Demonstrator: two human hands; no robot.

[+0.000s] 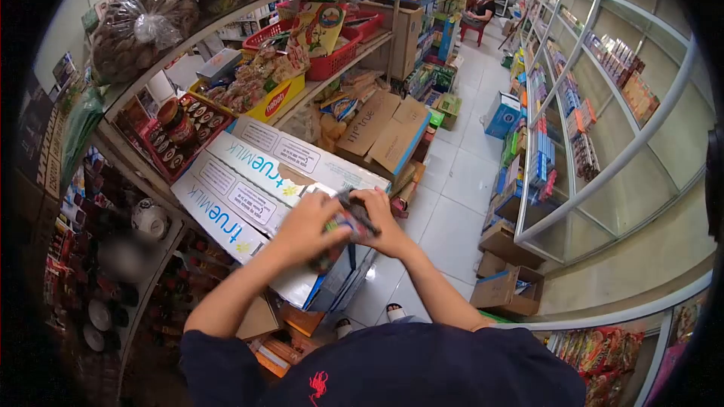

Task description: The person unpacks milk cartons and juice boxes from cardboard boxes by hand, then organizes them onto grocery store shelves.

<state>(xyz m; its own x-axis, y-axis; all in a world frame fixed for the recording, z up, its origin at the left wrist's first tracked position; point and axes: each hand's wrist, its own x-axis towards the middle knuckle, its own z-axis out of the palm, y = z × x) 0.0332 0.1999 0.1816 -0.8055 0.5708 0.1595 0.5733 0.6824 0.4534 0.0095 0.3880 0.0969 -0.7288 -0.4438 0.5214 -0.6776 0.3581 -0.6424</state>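
Fingers of both hands are closing around a dark packet [363, 227], the left hand [309, 224] reaching over it from the left with its fingers loosely bent, the right hand [386, 220] curling narrowly along its right side. Blur is hiding the fingertips, so whether they are pressing hard or only steadying cannot be told. The packet is sitting between the two palms, just over the right end of the white cartons [219, 207], and it is showing a little red among its dark folds; whether it is touching the cardboard is unclear. Two-handed handling seems to be the step in hand, and a next move would be calling for a firm hold on both sides, since so limp-looking a thing could be slipping or folding. Beyond the cartons, a brown box [373, 126] is lying on the shelf, and farther left a yellow box [283, 102] is holding small bags beside a red basket [337, 62]. A red crate [160, 157] of jars is standing near the cartons' far left corner. Past the right hand, pale floor tiles [451, 207] are running far down the aisle, where a person [480, 12] is sitting on a red stool [473, 29]. Along the right, a glass cabinet [599, 197] is holding rows of small packs, and a blue box [501, 115] is standing on the floor at its far left side.
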